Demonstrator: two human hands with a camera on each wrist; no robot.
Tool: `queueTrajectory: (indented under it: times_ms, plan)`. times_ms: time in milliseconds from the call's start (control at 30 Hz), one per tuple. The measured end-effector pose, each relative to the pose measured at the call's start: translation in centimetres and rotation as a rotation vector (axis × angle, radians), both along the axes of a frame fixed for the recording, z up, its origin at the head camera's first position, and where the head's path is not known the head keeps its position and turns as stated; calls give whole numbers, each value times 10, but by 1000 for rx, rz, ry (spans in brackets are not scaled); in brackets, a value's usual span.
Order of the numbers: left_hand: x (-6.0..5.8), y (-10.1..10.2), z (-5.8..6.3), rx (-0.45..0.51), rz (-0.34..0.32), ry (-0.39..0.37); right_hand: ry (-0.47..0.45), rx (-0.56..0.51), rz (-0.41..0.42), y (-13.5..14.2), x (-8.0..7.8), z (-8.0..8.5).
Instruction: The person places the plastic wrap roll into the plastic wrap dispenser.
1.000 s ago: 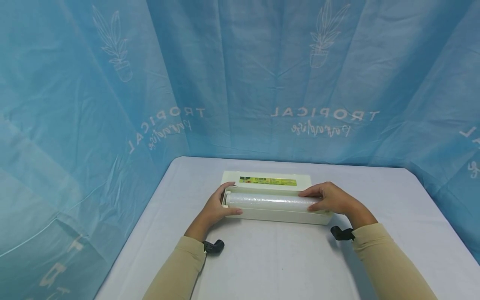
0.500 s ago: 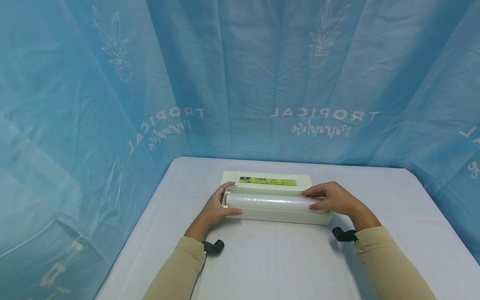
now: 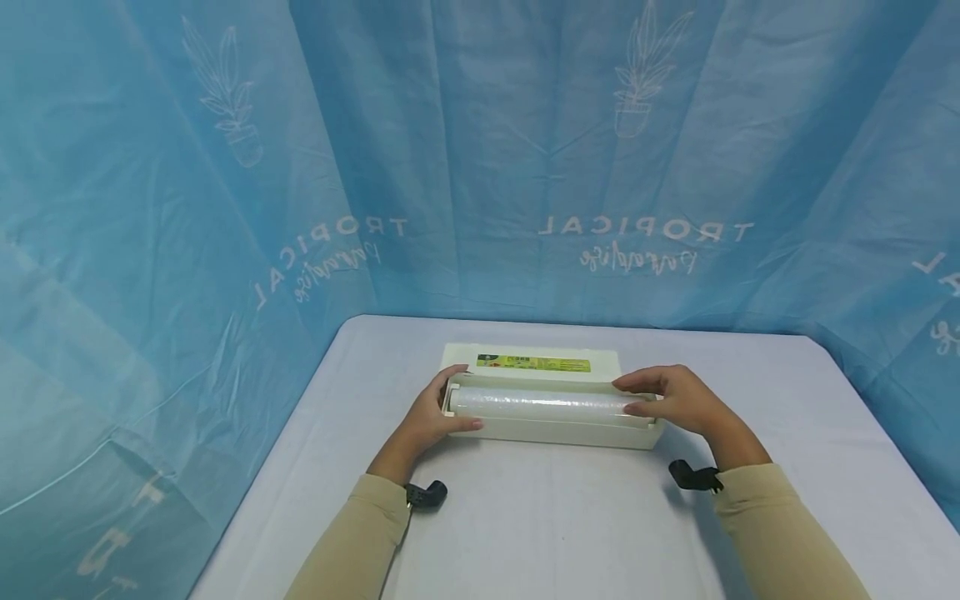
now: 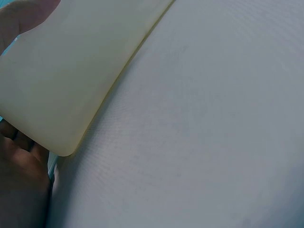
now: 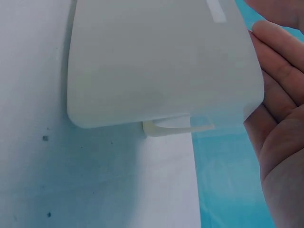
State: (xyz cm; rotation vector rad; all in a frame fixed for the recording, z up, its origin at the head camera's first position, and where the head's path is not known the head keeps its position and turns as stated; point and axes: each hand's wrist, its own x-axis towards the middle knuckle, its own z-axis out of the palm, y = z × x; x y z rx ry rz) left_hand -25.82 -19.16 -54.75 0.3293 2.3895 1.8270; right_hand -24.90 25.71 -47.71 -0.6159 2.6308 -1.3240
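Observation:
A white cling film dispenser box (image 3: 555, 432) lies lengthwise across the table, its lid (image 3: 457, 358) tipped back behind it. Inside rests a shiny roll of cling film (image 3: 540, 404). My left hand (image 3: 424, 418) grips the box's left end, thumb along the front wall and fingers behind. In the left wrist view the box's pale side (image 4: 71, 80) fills the upper left. Over the right end, my right hand (image 3: 686, 408) spans the box loosely, its thumb at the roll. The right wrist view shows fairly straight fingers (image 5: 285, 71) behind the box end (image 5: 161, 66).
A yellow-green label (image 3: 532, 362) is on the lid. White cloth covers the table (image 3: 555, 525). Blue printed curtains (image 3: 487, 167) hang along the back and both sides. A black wrist camera (image 3: 427, 495) sits at the left cuff, another black camera (image 3: 693, 477) at the right.
My right hand has slid slightly to the right along the roll, toward the box's end. The left hand keeps its hold, and the box stays in place.

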Motion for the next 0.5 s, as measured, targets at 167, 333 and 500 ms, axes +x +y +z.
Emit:
queueTrajectory:
  times_ms: [167, 333, 500]
  plan:
    - [0, 0, 0, -3, 0, 9, 4, -46, -14, 5, 1, -2]
    - [1, 0, 1, 1, -9, 9, -5, -79, -36, 10, 2, -4]
    - [1, 0, 1, 5, -13, 7, -27, -99, -58, 11, 6, -4]
